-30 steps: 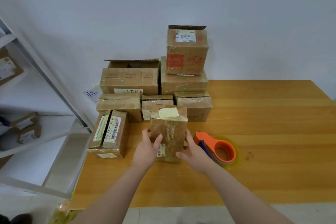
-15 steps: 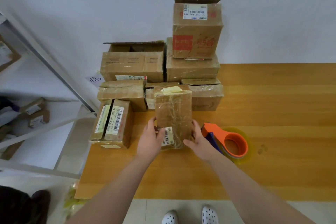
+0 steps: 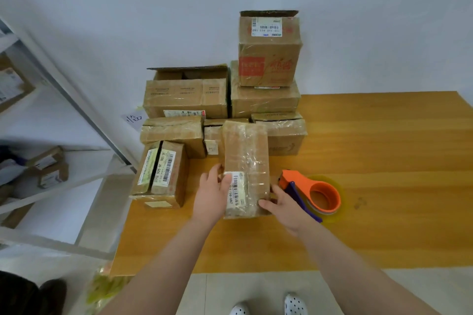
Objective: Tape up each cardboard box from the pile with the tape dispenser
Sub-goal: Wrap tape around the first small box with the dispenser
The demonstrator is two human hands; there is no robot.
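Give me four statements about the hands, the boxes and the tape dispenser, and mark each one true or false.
1. The left hand and right hand both hold the tape-wrapped brown cardboard box. True.
2. The orange tape dispenser with the purple handle is in the right hand. False: it lies unheld on the yellow wooden table, right of that box.
3. A red-printed cardboard box tops the stack by the wall. True.
4. The right hand covers the held box's white barcode label. False: the label shows plainly, next to the left hand.
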